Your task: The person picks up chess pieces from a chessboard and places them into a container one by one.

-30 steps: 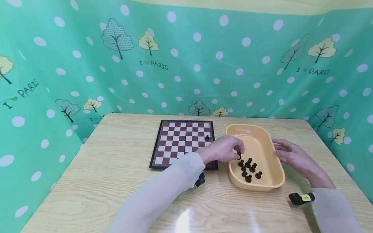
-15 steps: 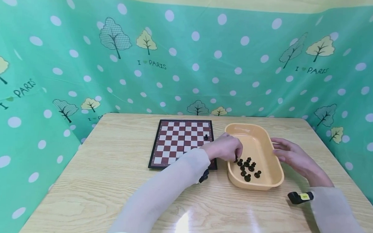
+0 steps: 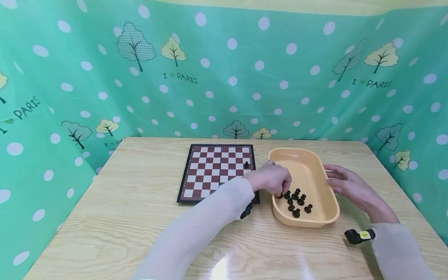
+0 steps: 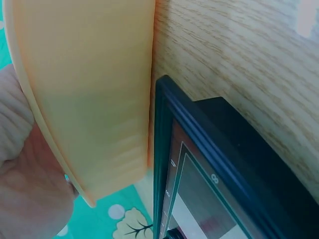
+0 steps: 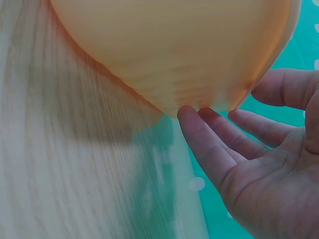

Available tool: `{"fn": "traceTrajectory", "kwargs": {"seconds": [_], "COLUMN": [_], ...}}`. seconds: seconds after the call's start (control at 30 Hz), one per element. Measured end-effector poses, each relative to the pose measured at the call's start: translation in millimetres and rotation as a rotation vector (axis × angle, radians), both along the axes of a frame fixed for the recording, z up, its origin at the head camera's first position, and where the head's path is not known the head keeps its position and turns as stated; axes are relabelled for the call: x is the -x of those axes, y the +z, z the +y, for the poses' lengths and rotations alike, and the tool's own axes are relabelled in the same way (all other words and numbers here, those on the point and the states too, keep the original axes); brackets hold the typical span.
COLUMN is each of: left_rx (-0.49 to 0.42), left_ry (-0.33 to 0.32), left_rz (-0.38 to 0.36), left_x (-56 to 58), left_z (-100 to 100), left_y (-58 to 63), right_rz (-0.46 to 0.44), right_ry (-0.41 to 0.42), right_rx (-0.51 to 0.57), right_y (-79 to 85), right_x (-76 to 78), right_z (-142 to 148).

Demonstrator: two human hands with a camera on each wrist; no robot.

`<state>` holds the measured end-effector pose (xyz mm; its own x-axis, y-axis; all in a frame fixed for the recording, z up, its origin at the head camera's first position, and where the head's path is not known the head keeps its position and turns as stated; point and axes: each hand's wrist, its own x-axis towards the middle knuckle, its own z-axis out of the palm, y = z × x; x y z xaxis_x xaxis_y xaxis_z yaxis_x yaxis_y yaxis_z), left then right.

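Note:
My left hand reaches over the near-left rim of a peach plastic bin, its fingers curled and pointing down. At its fingertips is a black chess piece, mostly covered by the hand and close to the bin's left wall. Several other black chess pieces lie or stand beside it on the bin floor. Against the bin's right outer side rest the loosely bent fingers of my right hand. A brown-and-white chessboard lies left of the bin, partly behind my left forearm, with one black pawn on it.
Both the board and the bin sit on a light wooden table. A green polka-dot cloth hangs behind and along the sides. Each wrist carries a small black camera, such as the right wrist camera.
My left hand has brought its chess piece down and slightly left, from above the other pieces to beside the left wall. The right hand keeps its place at the bin's side.

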<state>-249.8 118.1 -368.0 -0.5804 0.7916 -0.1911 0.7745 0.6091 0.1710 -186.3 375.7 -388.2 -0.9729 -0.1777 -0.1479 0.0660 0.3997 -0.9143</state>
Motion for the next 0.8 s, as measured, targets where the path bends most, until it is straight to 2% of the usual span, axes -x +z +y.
{"fn": "traceTrajectory", "kwargs": {"seconds": [0.23,0.57,0.8], "left_rx": [-0.01,-0.118,-0.175], "left_ry": [0.006,-0.026,-0.054], "left_rz": [-0.019,-0.109,-0.105], "left_x": [1.1,2.3,-0.8], "left_z": [-1,-8,-16], "left_y": [-1.1,3.1,9.1], "right_rz": [0.004,0.001,0.001], "right_ry": [0.009,0.007,0.011], "right_rx": [0.038,0.04,0.036], "right_y": [0.3,1.5,1.3], "right_x": [-0.8,-1.5,-0.8], "right_z": [0,-1,-1]}}
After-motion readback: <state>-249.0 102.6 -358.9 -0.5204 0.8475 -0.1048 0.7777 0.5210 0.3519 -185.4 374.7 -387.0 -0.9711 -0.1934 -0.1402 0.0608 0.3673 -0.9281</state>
